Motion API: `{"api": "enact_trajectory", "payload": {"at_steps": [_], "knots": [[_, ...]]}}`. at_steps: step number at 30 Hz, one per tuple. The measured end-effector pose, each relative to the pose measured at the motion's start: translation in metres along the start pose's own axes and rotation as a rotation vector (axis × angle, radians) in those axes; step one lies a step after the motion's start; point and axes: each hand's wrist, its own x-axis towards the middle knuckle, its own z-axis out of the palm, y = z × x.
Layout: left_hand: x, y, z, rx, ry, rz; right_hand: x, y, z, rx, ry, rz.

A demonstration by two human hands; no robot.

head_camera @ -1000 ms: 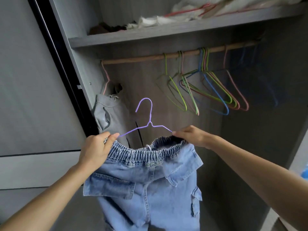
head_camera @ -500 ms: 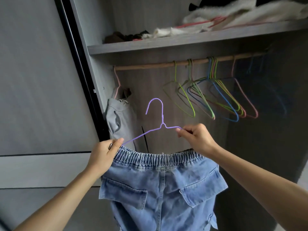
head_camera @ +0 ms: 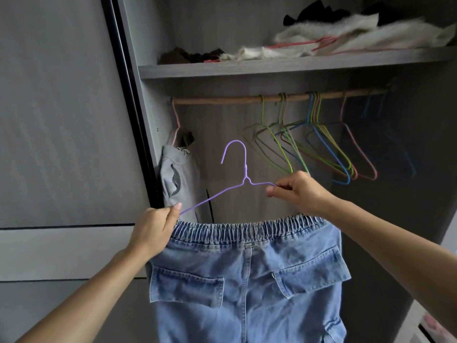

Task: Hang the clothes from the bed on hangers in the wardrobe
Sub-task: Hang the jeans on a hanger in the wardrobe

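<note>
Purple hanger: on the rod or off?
Off. The purple hanger sits below the rod, hook free; left hand and right hand pinch its shoulders.

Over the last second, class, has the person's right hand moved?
Yes. The right hand has risen off the waistband of the jeans, sliding inward along the purple hanger, closer to the wooden rail.

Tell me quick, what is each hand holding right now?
Left hand: grips the purple hanger end, at the jeans waistband.
Right hand: pinches the hanger's other arm.
</note>
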Motion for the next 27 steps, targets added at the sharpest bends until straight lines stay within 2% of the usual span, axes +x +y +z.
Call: {"api": "enact_trajectory", "payload": {"at_steps": [4, 7, 11, 15, 19, 24, 27], "knots": [[0.015, 0.008, 0.013, -0.002, -0.038, 0.111, -0.001, -0.009, 0.006, 0.029, -0.040, -0.006], [0.021, 0.006, 0.021, -0.058, -0.049, 0.023, -0.007, -0.012, 0.009, 0.159, -0.013, 0.046], [0.024, 0.004, 0.022, -0.065, -0.107, -0.100, -0.013, -0.011, 0.008, 0.399, 0.001, 0.197], [0.029, 0.008, 0.022, -0.067, -0.170, -0.061, -0.008, -0.022, -0.006, 0.573, -0.116, 0.352], [0.042, 0.002, 0.031, -0.164, -0.194, -0.039, 0.003, -0.034, -0.017, 0.655, -0.195, 0.480], [0.058, -0.008, 0.040, -0.141, -0.222, -0.108, 0.017, -0.044, -0.027, 0.821, -0.195, 0.633], [0.062, -0.007, 0.042, -0.141, -0.293, -0.144, 0.020, -0.049, -0.036, 0.935, -0.155, 0.719]]}}
